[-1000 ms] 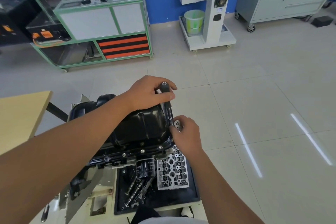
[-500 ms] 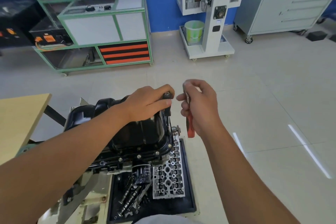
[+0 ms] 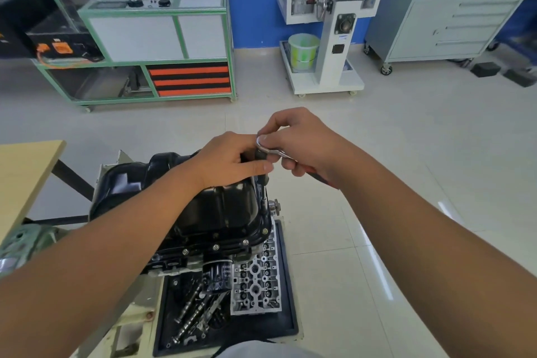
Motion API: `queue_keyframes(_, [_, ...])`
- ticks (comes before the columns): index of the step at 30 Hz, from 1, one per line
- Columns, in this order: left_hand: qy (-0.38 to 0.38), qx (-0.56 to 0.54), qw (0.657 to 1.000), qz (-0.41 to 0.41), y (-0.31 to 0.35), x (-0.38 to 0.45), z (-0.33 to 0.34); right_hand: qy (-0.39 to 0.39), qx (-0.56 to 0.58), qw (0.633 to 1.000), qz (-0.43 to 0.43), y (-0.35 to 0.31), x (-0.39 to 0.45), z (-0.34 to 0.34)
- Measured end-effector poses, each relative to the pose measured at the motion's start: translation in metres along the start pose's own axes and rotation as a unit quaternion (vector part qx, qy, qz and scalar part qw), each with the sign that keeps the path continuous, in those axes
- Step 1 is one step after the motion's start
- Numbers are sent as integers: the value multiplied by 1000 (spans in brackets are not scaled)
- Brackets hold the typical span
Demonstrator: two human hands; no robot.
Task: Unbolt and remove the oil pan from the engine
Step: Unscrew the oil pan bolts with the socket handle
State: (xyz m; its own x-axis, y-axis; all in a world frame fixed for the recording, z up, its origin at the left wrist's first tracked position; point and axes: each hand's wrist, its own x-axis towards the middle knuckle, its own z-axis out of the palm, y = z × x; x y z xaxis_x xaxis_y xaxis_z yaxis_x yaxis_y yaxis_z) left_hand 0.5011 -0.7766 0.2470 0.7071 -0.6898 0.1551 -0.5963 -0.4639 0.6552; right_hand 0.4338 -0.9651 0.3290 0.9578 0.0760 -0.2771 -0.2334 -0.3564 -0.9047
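The black oil pan (image 3: pixel 203 206) sits bolted on top of the upturned engine, its flange bolts showing along the near edge. The left hand (image 3: pixel 229 160) is wrapped around the top of a dark extension bar (image 3: pixel 263 183) that stands upright at the pan's right edge. The right hand (image 3: pixel 302 145) is closed on a ratchet (image 3: pixel 266 146), its chrome head sitting right at the bar's top, the two hands touching. Below the engine's near edge, a black tray (image 3: pixel 286 285) holds a grey cylinder head (image 3: pixel 257 279) and camshafts (image 3: pixel 189 311).
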Motion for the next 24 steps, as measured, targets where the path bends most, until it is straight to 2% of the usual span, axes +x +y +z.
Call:
queue_keyframes(6, [12, -55, 998, 0, 3, -1, 1, -3, -30, 1000, 7, 0, 6, 0])
queue_keyframes(13, [-40, -39, 997, -44, 12, 2, -4, 16, -42, 999, 18, 2, 15, -17])
queue_keyframes(18, [-35, -34, 997, -65, 13, 2, -4, 4, -17, 1000, 15, 8, 18, -19])
queue_keyframes(24, [-68, -92, 991, -70, 12, 4, -5, 1, -8, 1000, 13, 8, 21, -19])
